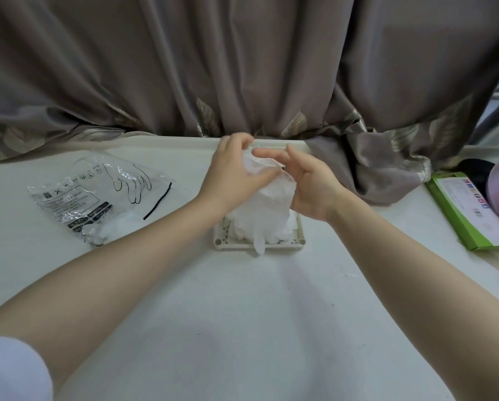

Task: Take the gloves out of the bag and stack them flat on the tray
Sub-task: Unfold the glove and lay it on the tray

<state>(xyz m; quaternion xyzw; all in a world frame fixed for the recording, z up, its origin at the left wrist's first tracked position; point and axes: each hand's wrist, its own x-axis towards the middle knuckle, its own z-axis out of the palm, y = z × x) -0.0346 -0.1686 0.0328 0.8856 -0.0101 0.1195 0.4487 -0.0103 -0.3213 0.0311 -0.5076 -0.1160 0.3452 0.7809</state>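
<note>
- The person stands at a white table [242, 314] with both bare arms reaching forward.
- The left hand [231, 172] and the right hand [309, 186] meet over a small square cream plastic tray [222, 245] in the middle of the table.
- Between them they hold up a thin white see-through glove [271, 204]. Its cuff end is bunched up between the hands, and its finger end hangs down onto the tray.
- The left hand has its fingers curled around the top of the glove, and the thumb pinches it.
- The right hand is partly open. Its fingers reach toward the cuff and its palm sits against the side of the glove. I cannot tell for sure how tightly it holds.
- More white gloves [291, 224] already lie in a soft heap on the tray. One glove finger [259, 244] pokes out over the near rim.
- The clear crinkly plastic bag with black print and a hand drawing [98, 195] lies on the table to the left, well apart from the tray. A white lump near its lower corner looks like gloves still inside.
- I think the step right now is smoothing this glove before laying it down.
- Next, the glove needs to be pulled straight and laid flat on the heap, which looks rumpled.
- After that, a hand has to go back to the bag for more.
</note>
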